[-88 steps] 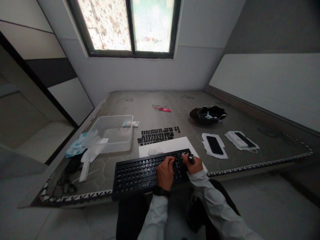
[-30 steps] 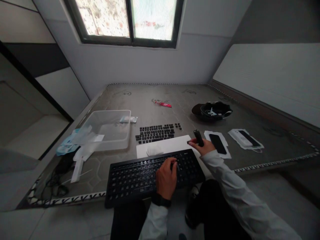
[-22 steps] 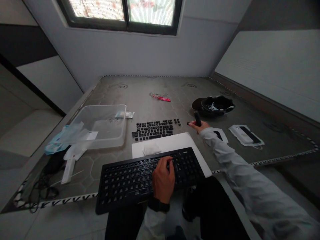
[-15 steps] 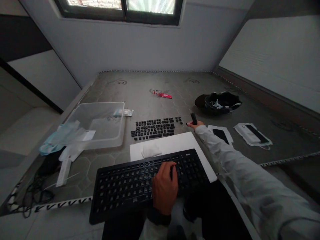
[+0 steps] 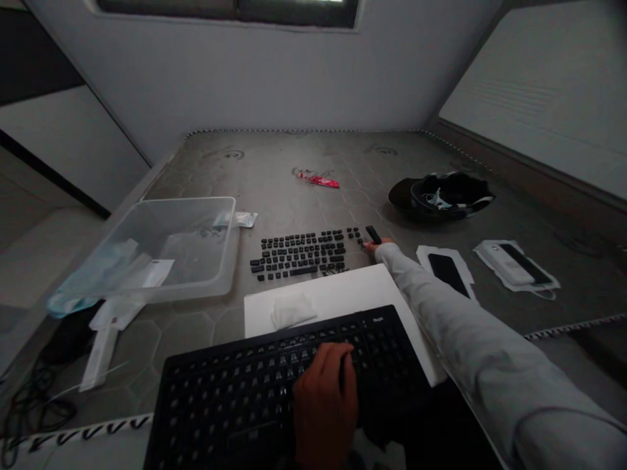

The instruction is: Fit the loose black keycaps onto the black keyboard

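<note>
A black keyboard (image 5: 230, 385) lies tilted across the lap, with its key positions showing no keycaps over much of it. My left hand (image 5: 326, 398) rests on its right half, fingers curled together; what they hold, if anything, is hidden. Beyond, black keycaps (image 5: 304, 252) are laid out in rows on the grey table cover. At the right end of those rows is my right hand (image 5: 377, 246), closed around a short black stick-shaped tool (image 5: 373, 234). Its fingertips are beside the small group of keycaps there.
A white board (image 5: 343, 287) with a folded white cloth (image 5: 292, 309) lies behind the keyboard. On the left stands a clear plastic bin (image 5: 228, 261). To the right are a black cap (image 5: 411, 196), a phone (image 5: 447, 274) and a white device (image 5: 509, 262). A red packet (image 5: 323, 181) lies farther back.
My right hand has moved left and closer to the keycaps at the row ends, and the black tool now leans more. The camera view has tipped down. My left hand stays on the keyboard.
</note>
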Demonstrator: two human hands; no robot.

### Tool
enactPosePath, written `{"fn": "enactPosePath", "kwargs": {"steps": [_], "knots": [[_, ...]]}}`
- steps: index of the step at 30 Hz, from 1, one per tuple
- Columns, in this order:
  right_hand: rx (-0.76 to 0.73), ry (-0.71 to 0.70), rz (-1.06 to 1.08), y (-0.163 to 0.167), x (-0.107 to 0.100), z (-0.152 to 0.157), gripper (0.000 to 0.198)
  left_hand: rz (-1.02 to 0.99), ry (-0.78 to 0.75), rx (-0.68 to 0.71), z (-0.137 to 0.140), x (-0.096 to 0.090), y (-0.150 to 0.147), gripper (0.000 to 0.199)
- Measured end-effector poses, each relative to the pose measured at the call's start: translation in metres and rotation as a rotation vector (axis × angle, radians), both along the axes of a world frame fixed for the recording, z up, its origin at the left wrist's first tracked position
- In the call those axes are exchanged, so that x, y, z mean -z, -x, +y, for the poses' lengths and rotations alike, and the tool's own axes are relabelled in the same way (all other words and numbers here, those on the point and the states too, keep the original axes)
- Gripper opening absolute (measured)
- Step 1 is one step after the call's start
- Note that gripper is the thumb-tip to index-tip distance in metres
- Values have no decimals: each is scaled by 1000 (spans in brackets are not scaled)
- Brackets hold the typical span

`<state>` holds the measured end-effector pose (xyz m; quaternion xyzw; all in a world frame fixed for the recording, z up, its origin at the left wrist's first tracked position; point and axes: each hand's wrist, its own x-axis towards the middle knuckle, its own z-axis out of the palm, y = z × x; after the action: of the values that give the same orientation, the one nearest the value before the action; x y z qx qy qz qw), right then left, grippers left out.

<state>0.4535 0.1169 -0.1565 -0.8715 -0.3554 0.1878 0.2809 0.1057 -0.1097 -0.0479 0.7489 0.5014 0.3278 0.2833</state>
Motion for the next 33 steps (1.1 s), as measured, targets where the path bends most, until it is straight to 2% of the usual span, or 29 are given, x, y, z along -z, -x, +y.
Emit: {"fn": "enactPosePath", "kwargs": {"steps": [3, 5, 12, 18, 22, 26, 29, 33], "knots": [[89, 114, -22, -3, 8, 5, 22, -7, -25, 11, 1, 0, 0, 20], [105, 139, -37, -5, 13, 7, 23, -6, -41, 17, 2, -2, 0, 20], [115, 143, -79, -11, 23, 12, 26, 6, -61, 30, 3, -2, -1, 19], [106, 122, -80, -5, 15, 8, 28, 4, -52, 29, 3, -1, -1, 20], [118, 78, -98, 1, -1, 0, 28, -7, -19, 20, 2, -3, 0, 20], [87, 11, -98, 10, -30, -13, 33, -28, -19, -47, 1, -4, 0, 20], [32, -97, -55, 21, -59, -26, 41, 12, -85, -142, -1, -6, 0, 19], [-61, -324, 152, 50, -100, -53, 58, 127, -140, -197, -3, -11, 1, 17]]}}
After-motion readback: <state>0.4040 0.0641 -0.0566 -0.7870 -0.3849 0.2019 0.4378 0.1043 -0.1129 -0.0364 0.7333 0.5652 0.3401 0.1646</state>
